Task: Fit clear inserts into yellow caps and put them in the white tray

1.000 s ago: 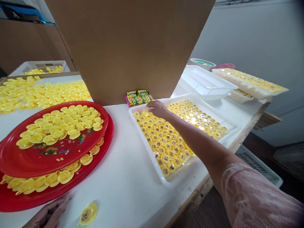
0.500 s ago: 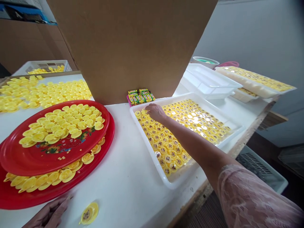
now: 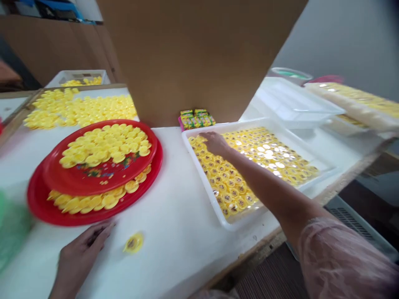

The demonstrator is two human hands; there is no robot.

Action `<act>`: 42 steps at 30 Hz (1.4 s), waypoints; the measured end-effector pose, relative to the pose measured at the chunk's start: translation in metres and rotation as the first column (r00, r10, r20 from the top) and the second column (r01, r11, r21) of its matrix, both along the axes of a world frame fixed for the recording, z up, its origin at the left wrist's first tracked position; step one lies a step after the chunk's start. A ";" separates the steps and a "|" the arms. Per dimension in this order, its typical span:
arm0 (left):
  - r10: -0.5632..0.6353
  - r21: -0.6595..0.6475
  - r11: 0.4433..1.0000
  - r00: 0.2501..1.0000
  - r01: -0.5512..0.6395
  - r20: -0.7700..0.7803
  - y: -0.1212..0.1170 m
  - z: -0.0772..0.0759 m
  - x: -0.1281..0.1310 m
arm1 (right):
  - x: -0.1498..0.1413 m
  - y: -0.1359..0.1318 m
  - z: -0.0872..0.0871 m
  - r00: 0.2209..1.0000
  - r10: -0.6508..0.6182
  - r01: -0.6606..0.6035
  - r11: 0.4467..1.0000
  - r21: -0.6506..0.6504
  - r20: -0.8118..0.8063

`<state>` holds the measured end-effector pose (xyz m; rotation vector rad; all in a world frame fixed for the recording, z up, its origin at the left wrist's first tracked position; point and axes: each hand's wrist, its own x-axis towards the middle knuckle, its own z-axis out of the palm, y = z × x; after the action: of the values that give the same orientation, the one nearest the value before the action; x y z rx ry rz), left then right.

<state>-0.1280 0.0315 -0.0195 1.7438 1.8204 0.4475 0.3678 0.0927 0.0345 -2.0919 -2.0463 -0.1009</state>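
My right hand (image 3: 215,143) reaches into the far left corner of a white plastic tray (image 3: 199,172), fingers bent down over small round yellow plastic pieces (image 3: 232,182) with printed pictures. Its fingertips are blurred, and whatever they pinch is hidden. On the white table, my left hand (image 3: 82,253) rests with thumb and fingertips drawn together; I cannot make out anything between them. A single yellow piece (image 3: 134,242) with a picture lies just right of it. Beyond this hand, a red oval tray (image 3: 75,178) of plain yellow pieces sits on a second red tray (image 3: 43,207) holding more.
Small yellow-green packets (image 3: 196,120) stand before a tall cardboard sheet (image 3: 199,62). Loose yellow pieces (image 3: 84,108) cover the far left, with a white crate (image 3: 104,77) behind. White trays (image 3: 299,99) sit at right, near the table edge (image 3: 352,178). A blurred green thing (image 3: 14,228) is at left.
The view has swung left and lifted slightly, so most things appear shifted right. More of my left hand shows. My right hand stays at the tray's far left corner.
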 end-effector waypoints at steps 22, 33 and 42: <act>-0.121 0.069 0.992 0.901 0.101 0.418 0.001 0.013 0.012 | -0.300 -0.143 -0.018 0.773 0.626 -0.633 0.773 -0.049 -0.101; -0.153 0.148 0.983 0.916 0.104 0.371 -0.005 0.016 0.012 | -0.307 -0.160 -0.040 0.824 0.566 -0.563 0.808 0.175 0.037; -0.092 0.048 0.995 0.962 0.082 0.258 0.007 0.001 0.007 | -0.232 -0.165 0.023 0.817 0.512 -0.448 0.853 0.268 -0.266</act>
<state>-0.1213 0.0387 -0.0181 1.6932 1.5544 0.6456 0.1355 -0.0725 0.0580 -1.3122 -2.1763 0.1201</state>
